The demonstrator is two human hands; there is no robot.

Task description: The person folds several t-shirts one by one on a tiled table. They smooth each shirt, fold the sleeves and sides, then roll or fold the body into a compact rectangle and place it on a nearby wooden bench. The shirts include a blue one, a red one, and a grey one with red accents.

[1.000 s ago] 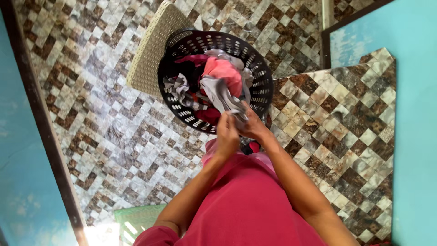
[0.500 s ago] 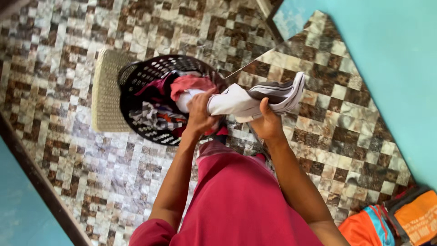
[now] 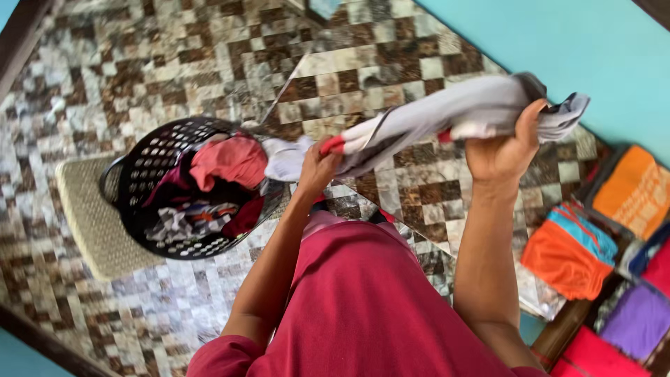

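A grey and white garment (image 3: 433,119) with a dark stripe and red trim is stretched between both my hands above the tiled floor. My left hand (image 3: 317,167) grips its lower end near the basket. My right hand (image 3: 504,148) is raised higher and grips the other end near the turquoise wall. A black perforated laundry basket (image 3: 150,167) stands at my left, filled with mixed clothes, a pink-red piece (image 3: 230,160) on top. My red clothing fills the lower middle of the view.
A woven beige mat (image 3: 87,216) lies under the basket on the brown and cream tiled floor (image 3: 174,63). Folded clothes in orange (image 3: 569,255), purple (image 3: 638,321) and red are stacked at the lower right beside the turquoise wall (image 3: 558,35). A dark frame runs along the left edge.
Both hands pulled the grey garment out of the basket and spread apart. My right hand rose and moved right, stretching the cloth. The view swung right, revealing the folded stacks.
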